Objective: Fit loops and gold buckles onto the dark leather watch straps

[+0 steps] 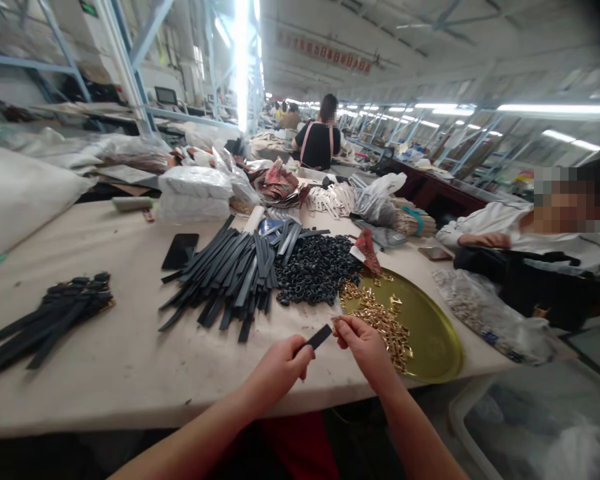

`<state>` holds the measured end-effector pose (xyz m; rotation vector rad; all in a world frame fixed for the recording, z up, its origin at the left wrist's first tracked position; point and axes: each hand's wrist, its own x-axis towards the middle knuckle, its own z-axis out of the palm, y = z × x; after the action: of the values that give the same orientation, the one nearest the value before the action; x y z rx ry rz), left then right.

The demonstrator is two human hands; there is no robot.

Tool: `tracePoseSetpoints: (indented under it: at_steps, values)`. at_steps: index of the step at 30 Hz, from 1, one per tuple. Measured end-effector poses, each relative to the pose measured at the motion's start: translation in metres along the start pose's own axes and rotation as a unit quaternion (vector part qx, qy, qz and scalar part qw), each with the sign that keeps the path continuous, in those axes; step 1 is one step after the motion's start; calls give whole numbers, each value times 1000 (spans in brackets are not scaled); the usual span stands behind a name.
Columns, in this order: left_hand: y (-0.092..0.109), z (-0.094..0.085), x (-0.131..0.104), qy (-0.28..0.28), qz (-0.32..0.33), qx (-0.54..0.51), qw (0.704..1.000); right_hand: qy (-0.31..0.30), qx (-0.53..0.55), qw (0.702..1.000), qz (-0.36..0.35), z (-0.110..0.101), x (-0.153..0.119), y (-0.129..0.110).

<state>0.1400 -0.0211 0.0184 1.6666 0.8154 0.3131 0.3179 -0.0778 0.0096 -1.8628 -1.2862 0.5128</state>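
My left hand (283, 365) is closed around a black strap (320, 337), whose flat end sticks out toward the right. Just to its right, my right hand (359, 340) pinches a small gold-coloured buckle (335, 322), apart from the strap's tip. Beside my right hand lies a heap of gold buckles (380, 321), spread over the left part of a round gold tray (437, 347). Beyond my hands are a pile of loose black straps (230, 267) and a mound of small black loops (317, 267).
At the far left lies a bundle of black straps with metal pieces (75, 300). A dark phone (181, 251) rests behind the strap pile. Plastic-wrapped packs (195, 190) stand at the back. On the right, a person in a white top (510, 227) sits behind a plastic bag (480, 310).
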Motion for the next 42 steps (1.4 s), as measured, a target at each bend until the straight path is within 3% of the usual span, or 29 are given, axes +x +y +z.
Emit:
tracePoseSetpoints:
  at_steps: [6, 8, 10, 12, 13, 15, 21, 29, 33, 36, 42]
  values:
    - [-10, -7, -11, 82, -1, 124, 989, 37, 101, 994, 30, 36, -31, -21]
    - [-17, -9, -14, 86, -7, 123, 989, 22, 194, 978, 70, 46, -35, -22]
    - [-25, -9, -16, 82, -18, 111, 990, 2, 338, 930, 142, 53, -37, -21]
    - [-30, -9, -17, 68, -29, 96, 993, -16, 469, 856, 218, 59, -37, -19]
    - [-32, -8, -17, 60, -34, 88, 994, -23, 512, 823, 247, 61, -36, -18]
    - [-35, -7, -15, 46, -40, 74, 995, -32, 553, 784, 280, 65, -35, -15]
    - [-36, -6, -7, 34, -36, 46, 998, -31, 576, 764, 287, 75, -36, -11]
    - [-44, -11, 4, -6, -47, 3, 999, -116, 597, 730, 312, 75, -32, -7]
    - [-40, -11, 7, -22, -53, 15, 998, -154, 605, 727, 287, 73, -26, -6]
    - [-38, -10, 8, -19, -53, 37, 998, -180, 581, 742, 282, 73, -24, -4]
    - [-45, -6, 9, -35, -85, -13, 996, -72, 442, 875, 185, 78, -28, -3]
